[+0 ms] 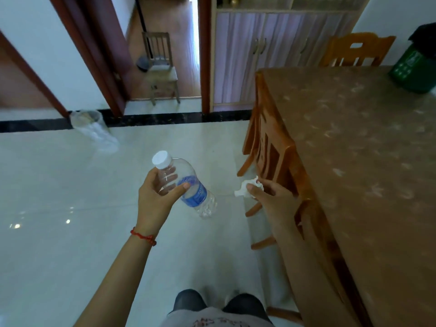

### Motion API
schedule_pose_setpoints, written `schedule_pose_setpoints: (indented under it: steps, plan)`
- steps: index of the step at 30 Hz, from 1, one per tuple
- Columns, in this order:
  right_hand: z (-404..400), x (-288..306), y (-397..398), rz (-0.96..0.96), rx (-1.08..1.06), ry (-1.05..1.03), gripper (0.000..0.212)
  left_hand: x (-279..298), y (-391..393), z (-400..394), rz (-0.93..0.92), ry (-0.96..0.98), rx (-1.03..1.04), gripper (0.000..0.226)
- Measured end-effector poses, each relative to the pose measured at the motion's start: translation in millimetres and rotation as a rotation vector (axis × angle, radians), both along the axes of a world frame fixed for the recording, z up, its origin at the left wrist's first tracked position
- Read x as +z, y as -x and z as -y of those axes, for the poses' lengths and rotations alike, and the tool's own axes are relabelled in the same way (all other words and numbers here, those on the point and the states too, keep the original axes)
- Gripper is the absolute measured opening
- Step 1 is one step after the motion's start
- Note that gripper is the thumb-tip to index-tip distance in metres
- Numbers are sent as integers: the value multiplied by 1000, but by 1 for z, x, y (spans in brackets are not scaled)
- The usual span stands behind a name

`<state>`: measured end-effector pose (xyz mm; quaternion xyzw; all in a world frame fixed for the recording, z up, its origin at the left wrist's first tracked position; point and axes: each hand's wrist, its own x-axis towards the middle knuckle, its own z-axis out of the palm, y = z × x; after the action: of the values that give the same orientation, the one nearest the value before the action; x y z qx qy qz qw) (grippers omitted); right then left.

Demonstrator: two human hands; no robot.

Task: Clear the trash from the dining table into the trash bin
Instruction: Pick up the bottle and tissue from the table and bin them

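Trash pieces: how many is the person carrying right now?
2. A capped plastic bottle is in the left hand; a crumpled white tissue is in the right hand. Neither palm's inside shows, so smaller scraps could be hidden.

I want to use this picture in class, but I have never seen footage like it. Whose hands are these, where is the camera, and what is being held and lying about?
There is no machine here. The single picture comes from a wide-angle camera worn on a person's head, looking forward and down, so you see their own arms and knees. The left hand grips an empty-looking plastic water bottle with a white cap. The right hand pinches a crumpled white tissue. To the right stands the dining table with a patterned cover; a green container sits at its far corner. Wooden chairs are tucked along its side. Across the tiled floor, by the wall, stands a bin with a clear liner.
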<state>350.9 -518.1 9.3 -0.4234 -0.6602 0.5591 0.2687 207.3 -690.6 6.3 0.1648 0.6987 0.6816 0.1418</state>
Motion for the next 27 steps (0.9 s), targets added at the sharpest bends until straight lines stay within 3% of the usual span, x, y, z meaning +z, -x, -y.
schedule_pose_setpoints:
  steps: [7, 19, 27]
  plan:
    - [-6, -15, 47, 32, 159, 91, 18, -14, 18, 16, 47, 49, 152, 48]
    - [-72, -20, 99, 64, 156, 144, 9, -21, 65, -46, 73, 74, 184, 47]
    - [-122, -27, 186, 55, 157, 152, 7, -30, 158, -97, 51, 112, 161, 49]
